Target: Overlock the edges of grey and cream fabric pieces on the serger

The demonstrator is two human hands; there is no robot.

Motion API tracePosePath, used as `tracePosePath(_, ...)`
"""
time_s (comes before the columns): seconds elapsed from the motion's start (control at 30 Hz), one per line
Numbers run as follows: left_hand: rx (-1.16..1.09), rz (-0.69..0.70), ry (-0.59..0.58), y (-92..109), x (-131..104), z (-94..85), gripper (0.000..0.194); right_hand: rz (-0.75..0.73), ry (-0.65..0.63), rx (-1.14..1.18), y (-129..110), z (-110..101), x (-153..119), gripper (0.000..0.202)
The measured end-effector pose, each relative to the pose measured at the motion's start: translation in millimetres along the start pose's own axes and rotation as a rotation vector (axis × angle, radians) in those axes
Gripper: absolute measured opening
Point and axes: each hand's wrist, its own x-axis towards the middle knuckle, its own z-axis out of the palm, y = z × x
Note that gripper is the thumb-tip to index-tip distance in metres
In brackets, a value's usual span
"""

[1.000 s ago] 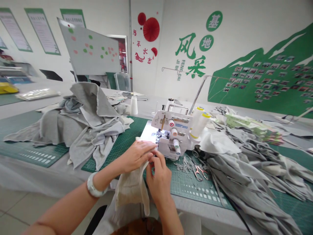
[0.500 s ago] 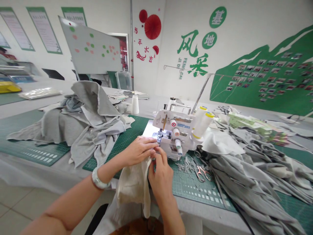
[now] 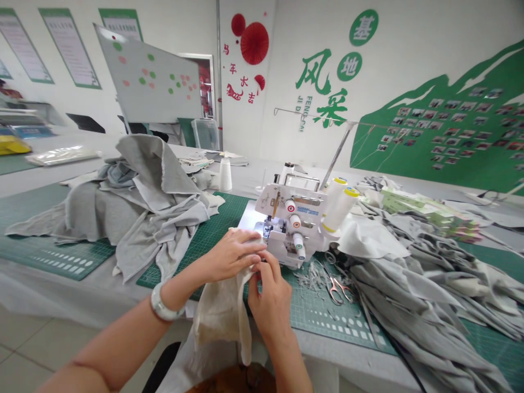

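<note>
left fingers [image 3: 247, 247] lie flat, close together, on cream cloth [image 3: 222, 312]; right fingers [image 3: 270, 263] seem to pinch its edge.

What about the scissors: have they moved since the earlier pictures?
No: against the green cutting mat, the scissors show no visible shift in any direction.

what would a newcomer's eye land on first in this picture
Probably the lit white sewing machine near the middle, with the left hand and right hand on a cream cloth just in front of it. A big grey cloth heap rises on the left. Behind, a large red paper fan and, farther right, a green mountain mural stand out.
</note>
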Motion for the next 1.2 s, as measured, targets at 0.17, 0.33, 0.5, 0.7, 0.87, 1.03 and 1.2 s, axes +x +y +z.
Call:
tracePosePath(0.17,0.017,0.012,-0.044,6,-2,-2.3,0.038,0.017,-0.029,0.011,-2,-3,-2,0.022)
tracePosePath(0.33,0.025,0.005,-0.020,5,0,1.6,0.041,0.037,-0.022,-0.010,-2,-3,2,0.025)
tracePosePath(0.5,0.021,0.020,-0.048,4,0,-0.1,0.044,0.045,-0.021,-0.049,-4,-5,4,0.028)
tracePosePath(0.7,-0.048,0.053,-0.094,1,-2,-6.2,0.041,0.042,-0.027,0.026,-8,-8,3,0.022)
tracePosePath(0.87,-0.053,0.041,-0.048,-4,-2,-2.5,0.040,0.115,0.076,0.108,-4,-8,4,0.029)
tracePosePath(1.03,-0.026,0.061,-0.054,-3,-2,-1.6,0.041,0.443,0.136,0.328,11,-4,12,0.026)
tracePosePath(1.2,-0.018,0.083,-0.016,-3,-4,0.3,0.039,0.894,0.125,0.948,19,12,29,0.033)
